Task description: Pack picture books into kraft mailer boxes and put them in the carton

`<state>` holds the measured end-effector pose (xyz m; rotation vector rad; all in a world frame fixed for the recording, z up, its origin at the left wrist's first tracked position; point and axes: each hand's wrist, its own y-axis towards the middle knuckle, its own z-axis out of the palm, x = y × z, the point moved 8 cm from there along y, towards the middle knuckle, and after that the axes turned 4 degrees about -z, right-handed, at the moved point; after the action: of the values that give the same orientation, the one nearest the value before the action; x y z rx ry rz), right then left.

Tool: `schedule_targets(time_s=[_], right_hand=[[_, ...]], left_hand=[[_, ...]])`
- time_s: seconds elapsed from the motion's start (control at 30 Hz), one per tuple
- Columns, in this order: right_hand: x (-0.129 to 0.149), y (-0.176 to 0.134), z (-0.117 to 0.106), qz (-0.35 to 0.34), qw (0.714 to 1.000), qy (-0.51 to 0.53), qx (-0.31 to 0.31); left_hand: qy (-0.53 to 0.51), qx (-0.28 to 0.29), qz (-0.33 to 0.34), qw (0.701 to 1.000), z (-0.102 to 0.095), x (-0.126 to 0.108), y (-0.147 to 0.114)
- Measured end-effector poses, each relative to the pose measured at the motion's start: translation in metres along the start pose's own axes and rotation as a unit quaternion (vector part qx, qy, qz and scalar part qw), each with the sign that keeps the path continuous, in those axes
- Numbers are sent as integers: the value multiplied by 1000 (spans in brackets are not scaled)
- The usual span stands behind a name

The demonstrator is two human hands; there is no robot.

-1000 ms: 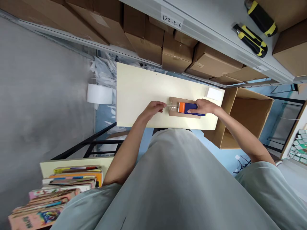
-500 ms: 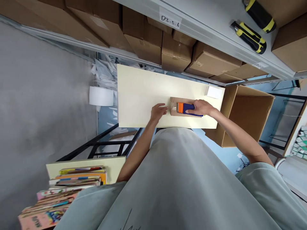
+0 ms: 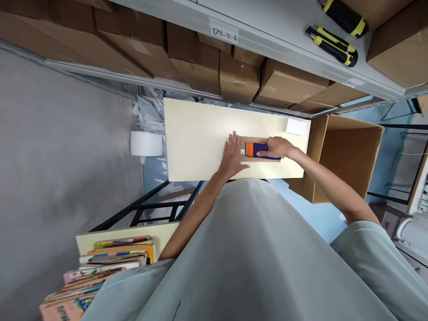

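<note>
A small cardboard box (image 3: pixel 254 139) lies on the cream tabletop (image 3: pixel 194 142), with shiny clear tape (image 3: pixel 242 151) at its left end. Over the box, my right hand (image 3: pixel 278 147) is closed around a blue and orange tape dispenser (image 3: pixel 257 148). The dispenser's orange toothed end faces left, towards the tape. My left hand (image 3: pixel 231 157) rests flat at the box's left end, fingers stretched out and thumb spread, covering that edge. A white box (image 3: pixel 295 126) sits near the tabletop's far right corner.
A large open carton (image 3: pixel 347 156) stands against the table's right end. Beyond the table, a shelf (image 3: pixel 284 58) holds cardboard boxes (image 3: pixel 239 80) and yellow-black utility knives (image 3: pixel 334 47). A white roll (image 3: pixel 146 143) is at left; stacked books (image 3: pixel 113 263) sit lower left.
My left hand has moved right and flattened against the box's left end, its curled fingers now straight. My right hand keeps the tape dispenser on the box. The view has shifted slightly.
</note>
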<state>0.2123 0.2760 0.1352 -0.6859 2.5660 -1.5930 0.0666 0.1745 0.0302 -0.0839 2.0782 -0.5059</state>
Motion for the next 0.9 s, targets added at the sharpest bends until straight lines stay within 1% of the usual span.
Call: schedule_targets(time_s=[0.07,0.13,0.2,0.33,0.47,0.57,0.73,0.8,0.9], right_hand=[[-2,-1,1,8,1000,1,4],[-3,-2,1,13,1000,7,3],[-3,-3,0,15,1000,17,-3],[-4,-4,1,6,1000,30,-1],[-15,-8,5,-15,997,66,35],[-38,-19,8,-27,990,114,73],[-103,-45,14,-16,977,180,109],[-128,-54,17,-12,973,198,114],[-156,-63,20,-17,966,226,122]], left_hand=[[66,14,44,997,-2,-14,6],[105,21,55,993,-2,-23,11],[121,17,49,991,-1,-26,14],[134,12,28,990,3,-24,13],[159,18,15,987,4,-22,13],[199,28,5,980,5,-21,16],[283,48,2,958,9,-18,18],[293,47,6,955,10,-19,18],[294,46,4,955,9,-21,19]])
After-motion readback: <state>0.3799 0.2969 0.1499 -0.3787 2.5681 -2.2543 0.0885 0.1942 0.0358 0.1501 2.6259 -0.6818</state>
